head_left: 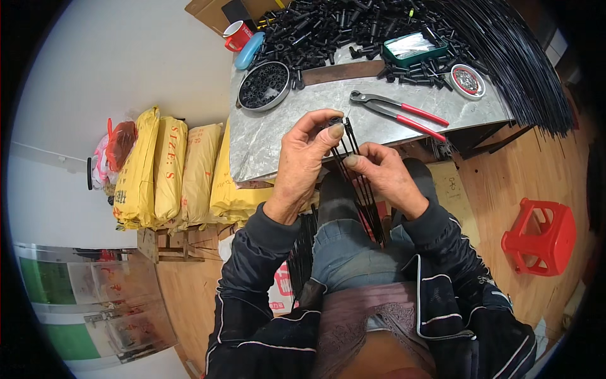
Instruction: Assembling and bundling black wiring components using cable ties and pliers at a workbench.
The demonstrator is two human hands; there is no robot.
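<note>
Over my lap, just in front of the table edge, both hands meet at a bundle of thin black rods [364,201] that hangs down between my knees. My left hand [302,155] pinches a small dark round fitting [336,120] between thumb and fingers at the rods' upper end. Lower on the bundle, my right hand [388,177] has its thumb and fingers closed round the rods. Pliers [404,114] with red handles lie on the table beyond my right hand. A round dish [240,95] of small black rings stands beyond my left hand.
Black tubular parts [341,25] heap across the grey table [252,146]. A green box [386,53] of thin metal pins and a white dish [482,91] of small metal pieces stand at right. Long black rods [517,63] overhang the right edge. Yellow sacks [167,170] stand left; a red stool [541,207] right.
</note>
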